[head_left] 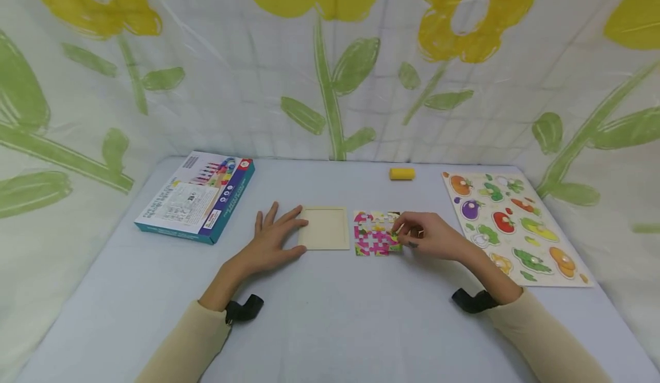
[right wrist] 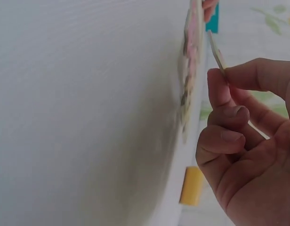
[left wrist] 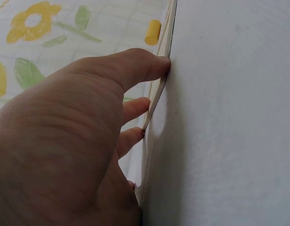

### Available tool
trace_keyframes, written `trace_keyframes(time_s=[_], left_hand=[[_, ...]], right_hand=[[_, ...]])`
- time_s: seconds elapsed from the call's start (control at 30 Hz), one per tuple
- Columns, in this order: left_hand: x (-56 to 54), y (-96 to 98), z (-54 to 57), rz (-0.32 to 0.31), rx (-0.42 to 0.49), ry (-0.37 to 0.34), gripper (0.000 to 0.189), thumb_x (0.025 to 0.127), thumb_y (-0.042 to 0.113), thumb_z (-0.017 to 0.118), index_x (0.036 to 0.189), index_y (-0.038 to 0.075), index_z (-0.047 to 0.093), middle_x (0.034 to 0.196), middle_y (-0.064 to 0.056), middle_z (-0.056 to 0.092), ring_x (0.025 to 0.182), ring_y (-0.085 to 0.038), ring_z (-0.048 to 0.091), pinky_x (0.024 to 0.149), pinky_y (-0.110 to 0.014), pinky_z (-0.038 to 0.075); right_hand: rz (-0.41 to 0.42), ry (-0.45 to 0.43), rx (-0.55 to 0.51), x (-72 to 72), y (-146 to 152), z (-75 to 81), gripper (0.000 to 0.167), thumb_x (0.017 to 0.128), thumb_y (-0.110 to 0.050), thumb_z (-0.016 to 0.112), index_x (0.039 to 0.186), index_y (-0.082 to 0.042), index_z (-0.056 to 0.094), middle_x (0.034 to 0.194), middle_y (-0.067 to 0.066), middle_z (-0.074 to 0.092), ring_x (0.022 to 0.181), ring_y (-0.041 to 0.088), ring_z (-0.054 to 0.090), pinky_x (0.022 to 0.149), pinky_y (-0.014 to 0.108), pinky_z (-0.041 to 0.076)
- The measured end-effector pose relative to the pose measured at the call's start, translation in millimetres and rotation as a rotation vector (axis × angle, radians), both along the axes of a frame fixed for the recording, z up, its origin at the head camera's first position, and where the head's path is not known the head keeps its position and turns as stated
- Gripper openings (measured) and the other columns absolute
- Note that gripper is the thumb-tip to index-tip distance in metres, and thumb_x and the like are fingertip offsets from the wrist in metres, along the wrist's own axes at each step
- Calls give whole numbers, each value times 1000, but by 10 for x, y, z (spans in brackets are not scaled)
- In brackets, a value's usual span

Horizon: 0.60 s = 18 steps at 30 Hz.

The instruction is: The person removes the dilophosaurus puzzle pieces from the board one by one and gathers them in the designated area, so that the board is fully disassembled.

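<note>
A pale, shallow square puzzle tray (head_left: 326,229) lies on the table in the middle of the head view. At its left edge, my left hand (head_left: 269,241) rests with spread fingers, thumb and fingertips touching the rim. Just right of the tray sit pink, yellow and white jigsaw pieces (head_left: 363,232) laid in a loose square. My right hand (head_left: 432,236) is over the right side of these pieces. Between thumb and index finger it pinches one thin puzzle piece (right wrist: 216,51), seen edge-on and raised above the others in the right wrist view; its other fingers are curled.
A boxed set (head_left: 196,197) with a teal side lies at the back left. Behind the jigsaw pieces is a yellow cylinder (head_left: 402,174). On the right lies a board with vegetable pictures (head_left: 515,225), close to the right forearm. A flower-printed curtain (head_left: 330,74) hangs behind the table.
</note>
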<state>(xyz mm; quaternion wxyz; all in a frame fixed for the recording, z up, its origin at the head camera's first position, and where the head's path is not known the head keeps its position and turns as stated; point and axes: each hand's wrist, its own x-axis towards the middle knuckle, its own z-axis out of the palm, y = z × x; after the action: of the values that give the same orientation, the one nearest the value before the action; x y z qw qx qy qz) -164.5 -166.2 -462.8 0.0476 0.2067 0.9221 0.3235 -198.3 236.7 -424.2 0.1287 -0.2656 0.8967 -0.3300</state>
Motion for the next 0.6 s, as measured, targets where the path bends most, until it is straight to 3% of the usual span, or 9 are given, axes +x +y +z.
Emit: trace_keyframes(time_s=[0.3,0.6], left_hand=[[4,-11,4,1,4,4,59,96,35,73,149,13,59,175,-13,31,163,-55,-4,122,-80,-15],[11,4,15,-4,6,-6,59,96,35,73,149,13,59,176,-13,30,163,-55,-4,122,-79,-15]], right_hand=[[14,-52,11,48,183,-42,18,97,-6,70,112,-15,73,92,-4,75,80,9,62,71,22,52],[18,-43,32,39,205,-100,15,101,-12,69,116,-15,72,92,-5,74,80,6,61,69,23,51]])
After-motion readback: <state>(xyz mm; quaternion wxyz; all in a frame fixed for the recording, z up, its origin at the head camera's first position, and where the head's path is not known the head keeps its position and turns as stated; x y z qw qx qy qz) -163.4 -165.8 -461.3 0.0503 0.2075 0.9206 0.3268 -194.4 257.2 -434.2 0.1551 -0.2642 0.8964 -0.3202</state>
